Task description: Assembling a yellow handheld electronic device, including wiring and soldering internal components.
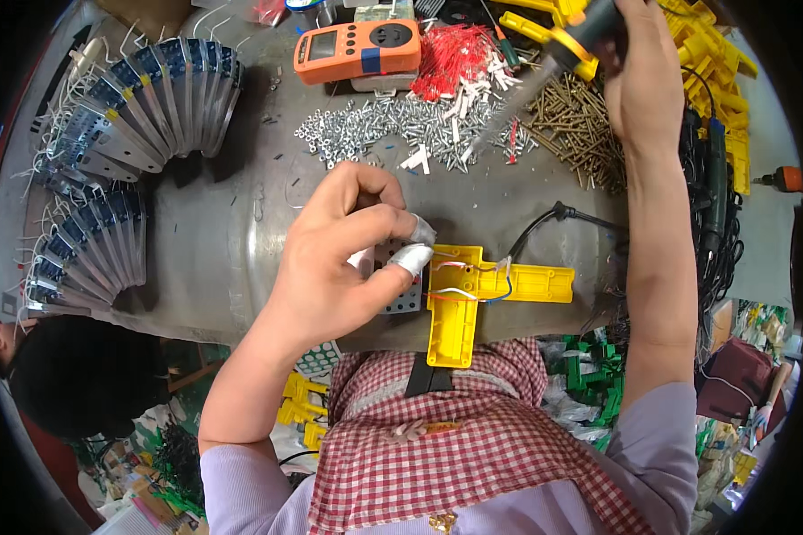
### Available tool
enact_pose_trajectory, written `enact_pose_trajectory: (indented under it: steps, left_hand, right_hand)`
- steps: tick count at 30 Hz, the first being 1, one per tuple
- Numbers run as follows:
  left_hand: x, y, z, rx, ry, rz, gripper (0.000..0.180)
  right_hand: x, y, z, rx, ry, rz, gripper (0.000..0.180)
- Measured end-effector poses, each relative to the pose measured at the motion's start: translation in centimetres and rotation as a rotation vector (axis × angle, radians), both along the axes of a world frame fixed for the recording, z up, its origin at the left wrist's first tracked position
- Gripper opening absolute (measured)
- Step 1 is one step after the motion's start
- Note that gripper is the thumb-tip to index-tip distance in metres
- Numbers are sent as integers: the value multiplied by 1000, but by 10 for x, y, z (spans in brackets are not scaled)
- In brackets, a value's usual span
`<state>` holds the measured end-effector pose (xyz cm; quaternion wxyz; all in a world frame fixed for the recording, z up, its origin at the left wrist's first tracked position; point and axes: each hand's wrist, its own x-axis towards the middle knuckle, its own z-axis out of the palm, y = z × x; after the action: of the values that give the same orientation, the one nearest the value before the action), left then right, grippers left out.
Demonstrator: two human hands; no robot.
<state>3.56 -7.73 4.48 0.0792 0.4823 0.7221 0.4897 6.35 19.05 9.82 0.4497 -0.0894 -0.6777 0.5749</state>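
My right hand (647,89) is wrapped round the dark handle of a screwdriver (589,31), raised at the upper right. Its shaft is smeared by motion and slants down-left over the loose screws (473,120). My left hand (339,254) is in a pinch, silver tape on thumb and forefinger. The taped tips meet at the left edge of a yellow T-shaped plastic housing (526,283); what they hold, if anything, is hidden. Red, white and blue wires lie inside the housing, and a black cable (544,218) leaves its top. A perforated metal plate (401,299) lies partly under my left hand.
An orange meter (357,49) stands at the back beside red-wired parts (455,62). Brass-coloured screws (580,125) are heaped on the right, near yellow housings (709,58) and black cables (718,214). Metal plate assemblies (169,98) stand fanned out on the left. Another person's dark-haired head (80,374) is lower left.
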Motion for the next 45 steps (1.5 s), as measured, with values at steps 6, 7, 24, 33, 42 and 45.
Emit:
enact_pose_trajectory:
  steps: [6,7,24,33,42,45]
  left_hand:
    - [13,3,-1,-11,-20,-18,17]
    - [14,3,-1,-11,-19,-16,17]
    - [16,5,-4,-22,40,12,16]
    - [15,8,-4,-19,76,13,18]
    - [19,7,-4,1,101,9,17]
    - [19,0,-5,32,94,27,17]
  right_hand:
    - [23,-26,-11,-332,-114,166,21]
    - [23,-25,-13,-332,-114,169,21]
    - [20,-12,-23,-233,-239,241,21]
    - [17,-24,-10,-215,-292,233,20]
    - [18,-7,-24,-216,-257,265,20]
    - [21,-11,-24,-215,-269,269,19]
